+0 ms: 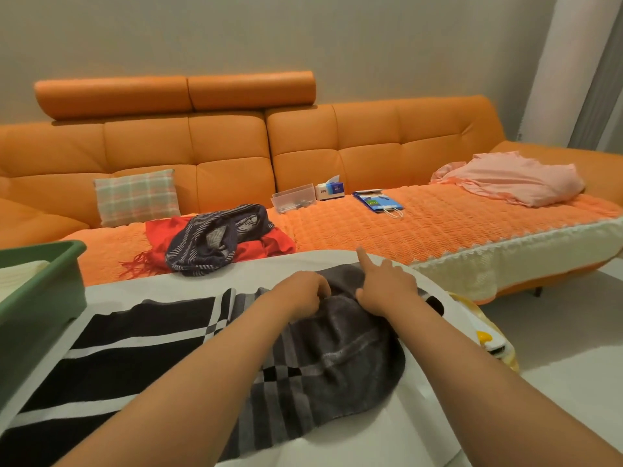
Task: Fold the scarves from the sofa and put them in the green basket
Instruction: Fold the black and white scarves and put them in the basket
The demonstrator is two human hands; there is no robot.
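The checked scarf (pixel 151 332) lies on the white counter (pixel 202 281), its long axis running from the lower left of the frame to the centre, where its grey end bunches. Both hands sit at that end. The left hand (pixel 300 293) pinches the cloth with curled fingers (pixel 322 288). The right hand (pixel 387 291) has its thumb on it, forefinger out (whether it grips, I cannot tell). The free length, and the green basket (pixel 43 291), lie leftward.

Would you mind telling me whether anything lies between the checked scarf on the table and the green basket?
Nothing visible does. The left hand and right hand hold the checked scarf on the table; only bare tabletop lies between it and the green basket on the left.
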